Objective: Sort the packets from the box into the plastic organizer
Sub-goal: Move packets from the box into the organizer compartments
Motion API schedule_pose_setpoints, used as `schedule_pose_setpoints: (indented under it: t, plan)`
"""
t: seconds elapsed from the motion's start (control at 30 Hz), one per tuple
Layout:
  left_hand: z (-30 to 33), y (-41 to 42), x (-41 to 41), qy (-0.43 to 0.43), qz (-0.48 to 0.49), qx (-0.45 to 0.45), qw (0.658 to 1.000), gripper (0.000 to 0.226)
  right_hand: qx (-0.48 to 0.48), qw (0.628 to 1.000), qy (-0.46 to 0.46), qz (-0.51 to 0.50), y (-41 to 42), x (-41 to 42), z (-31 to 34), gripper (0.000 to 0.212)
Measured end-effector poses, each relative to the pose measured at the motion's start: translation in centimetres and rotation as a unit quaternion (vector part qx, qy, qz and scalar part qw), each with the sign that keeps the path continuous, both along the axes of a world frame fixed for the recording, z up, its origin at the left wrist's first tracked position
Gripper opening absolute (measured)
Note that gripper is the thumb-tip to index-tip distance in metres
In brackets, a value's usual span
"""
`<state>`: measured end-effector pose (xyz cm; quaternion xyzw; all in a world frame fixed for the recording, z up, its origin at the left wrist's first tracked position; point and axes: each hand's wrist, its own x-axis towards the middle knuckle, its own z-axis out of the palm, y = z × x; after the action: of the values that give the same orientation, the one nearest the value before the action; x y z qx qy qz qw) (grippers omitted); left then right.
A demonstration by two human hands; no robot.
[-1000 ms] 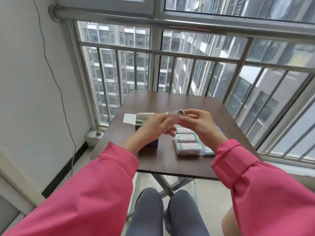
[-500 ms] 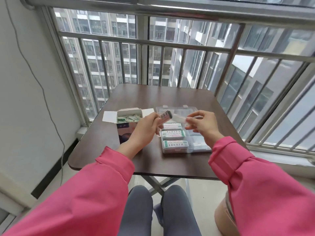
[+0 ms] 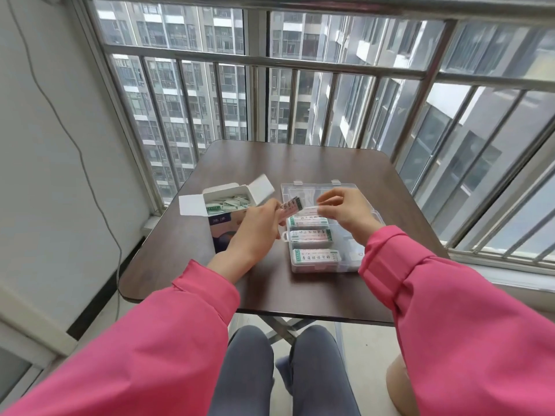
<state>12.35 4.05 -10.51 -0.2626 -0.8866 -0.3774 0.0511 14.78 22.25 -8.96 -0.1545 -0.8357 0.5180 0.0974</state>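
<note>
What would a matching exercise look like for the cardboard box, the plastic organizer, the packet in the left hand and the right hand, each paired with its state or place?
Things:
1. cardboard box
2. plastic organizer
3. packet
4. right hand

States or places:
A. clear, lid open, packets stacked in its left column
B. pinched in the left hand above the table
C. flaps open, loose packets inside, left of the organizer
D. raised over the organizer, pinching a second packet

Pairs: 1-C, 2-A, 3-B, 4-D
</note>
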Motion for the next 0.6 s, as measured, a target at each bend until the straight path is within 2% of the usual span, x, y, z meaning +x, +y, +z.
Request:
schedule_pose_setpoints:
  t: [0.1,0.23,0.6]
  plan:
    - [-0.1,0.4,0.3,-0.003,-0.004,0.002,1.0,0.021,0.09,0.995,-0.029,0.034,0.2,-0.5,-0.1,0.014]
    - [-0.1,0.9,0.2,-0.006,-0.005,0.005,1.0,0.021,0.185,0.981,-0.017,0.049,0.1,-1.3,-0.6,0.009]
    - [-0.4,0.9,0.0,-0.025,-0.007,0.024,0.999,0.021,0.267,0.961,-0.022,0.07,-0.2,-1.8,-1.4,0.011]
